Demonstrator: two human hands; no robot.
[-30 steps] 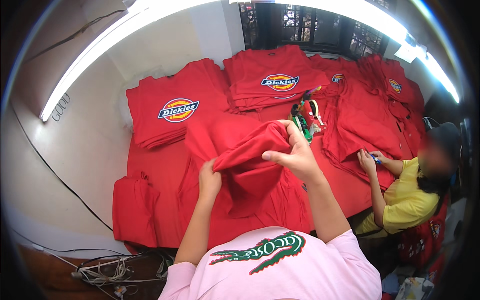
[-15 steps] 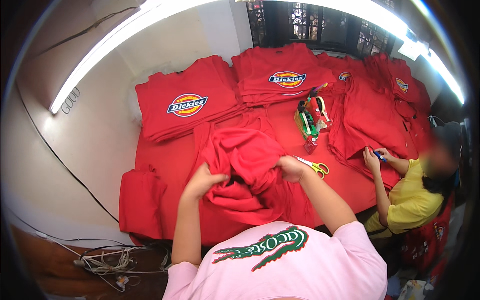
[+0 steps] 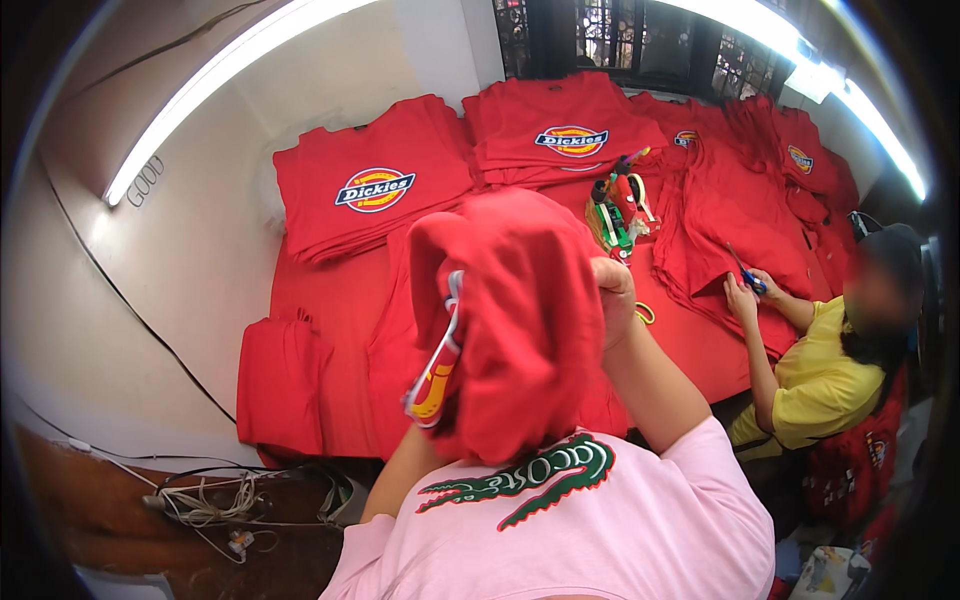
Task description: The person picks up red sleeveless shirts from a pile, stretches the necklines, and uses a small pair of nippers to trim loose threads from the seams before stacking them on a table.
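A red shirt (image 3: 520, 310) is held up off the table in front of my chest, bunched and partly turned so that its printed badge shows edge-on at the left. My right hand (image 3: 615, 290) is closed on the shirt's right side. Of my left arm only the forearm shows; the cloth hides the left hand and its fingers. Just right of my right wrist, the yellow handle of a pair of scissors (image 3: 646, 314) peeks out on the table.
Folded red shirt stacks (image 3: 380, 140) line the table's back. Tape dispensers (image 3: 618, 235) stand mid-table. A folded red garment (image 3: 280, 385) lies at left. At right, a person in a yellow shirt (image 3: 825, 375) holds blue-handled scissors (image 3: 755, 284) at red cloth. Tangled cables (image 3: 215, 500) lie lower left.
The red shirt has risen from the table toward me, and its badge has come into view. My right hand has moved up with it; my left hand has gone behind the cloth.
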